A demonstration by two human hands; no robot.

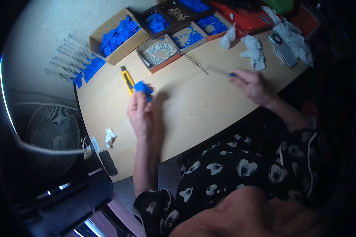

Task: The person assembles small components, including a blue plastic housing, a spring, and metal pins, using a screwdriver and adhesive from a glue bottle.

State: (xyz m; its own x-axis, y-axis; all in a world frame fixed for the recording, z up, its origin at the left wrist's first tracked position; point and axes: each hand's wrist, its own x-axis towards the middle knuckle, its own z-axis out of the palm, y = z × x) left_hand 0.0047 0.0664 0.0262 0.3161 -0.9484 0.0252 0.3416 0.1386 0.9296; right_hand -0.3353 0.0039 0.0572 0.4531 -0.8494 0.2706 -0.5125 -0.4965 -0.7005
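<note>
My left hand (140, 110) rests on the wooden table (194, 106) and grips a small blue plastic part (143, 87) at its fingertips. A yellow utility knife (127, 79) lies just left of that part, touching or nearly touching it. My right hand (252, 85) is over the table's right side, fingers closed on a thin tool with a blue handle (232, 74); its slim metal shaft (215, 70) points left toward a small twisted wire brush (196, 63) lying on the table.
Cardboard boxes of blue parts (118, 33) and metal bits (159, 53) line the far edge. Crumpled white tissues (253, 49) lie at the right, another (110, 137) at the near left. Thin rods with blue ends (73, 59) lie left of the table. A fan (53, 136) stands below.
</note>
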